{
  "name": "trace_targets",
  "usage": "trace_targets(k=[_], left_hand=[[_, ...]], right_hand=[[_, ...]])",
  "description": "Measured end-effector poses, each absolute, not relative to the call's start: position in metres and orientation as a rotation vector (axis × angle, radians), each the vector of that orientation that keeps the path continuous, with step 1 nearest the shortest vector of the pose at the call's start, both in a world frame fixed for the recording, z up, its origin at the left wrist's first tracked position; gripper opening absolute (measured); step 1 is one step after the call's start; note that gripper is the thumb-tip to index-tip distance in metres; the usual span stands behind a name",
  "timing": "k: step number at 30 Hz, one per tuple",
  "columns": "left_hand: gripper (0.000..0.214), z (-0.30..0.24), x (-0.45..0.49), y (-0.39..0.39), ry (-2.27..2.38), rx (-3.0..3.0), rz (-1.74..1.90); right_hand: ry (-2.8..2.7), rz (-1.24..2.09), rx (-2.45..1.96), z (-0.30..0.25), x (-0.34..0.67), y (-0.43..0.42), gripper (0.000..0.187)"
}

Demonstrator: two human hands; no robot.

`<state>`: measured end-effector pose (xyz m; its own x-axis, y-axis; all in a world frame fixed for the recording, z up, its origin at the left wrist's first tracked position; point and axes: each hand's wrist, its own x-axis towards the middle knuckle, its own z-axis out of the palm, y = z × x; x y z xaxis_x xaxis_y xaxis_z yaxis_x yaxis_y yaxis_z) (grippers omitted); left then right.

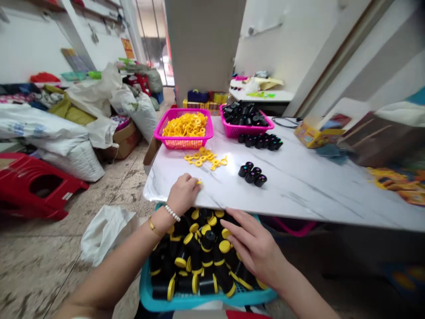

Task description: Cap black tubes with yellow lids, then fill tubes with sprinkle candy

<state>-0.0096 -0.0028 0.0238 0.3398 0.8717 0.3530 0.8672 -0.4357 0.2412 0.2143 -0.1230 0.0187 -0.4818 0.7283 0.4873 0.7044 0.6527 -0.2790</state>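
Observation:
My left hand [186, 189] is at the table's near edge, fingers curled together, with a small yellow plastic piece [199, 182] showing at the fingertips. Just beyond it lies a loose group of yellow ring-shaped pieces [203, 157]. My right hand [249, 239] hovers over the blue basket [189, 303], its fingers stretched out and nothing seen in them. Heaped in that basket are black cylindrical parts with yellow round caps [225, 246]. To the right on the tabletop stand several short black cylinders [253, 176] with coloured dots on top.
On the white marbled table [292, 177] stand a pink basket of yellow rings [207, 141] and a pink basket of black parts [232, 130]. More black cylinders [265, 141] line up beside the latter. Left on the floor are a red stool [63, 186] and white sacks [84, 161].

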Motion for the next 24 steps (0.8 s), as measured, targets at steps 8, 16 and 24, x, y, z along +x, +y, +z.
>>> trace_targets(k=[8,16,24], left_hand=[[0.016,0.037,0.047,-0.017,1.056,2.587,0.626],[0.013,0.05,0.079,0.021,0.929,2.389,0.493],[0.029,0.03,0.101,0.061,0.94,2.089,0.664]], right_hand=[[-2.134,-0.002,-1.329,0.019,0.209,-0.059,0.05],[-2.185,0.116,-1.467,0.019,0.251,-0.051,0.03],[-1.883,-0.065,-1.68,0.02,0.27,-0.059,0.022]])
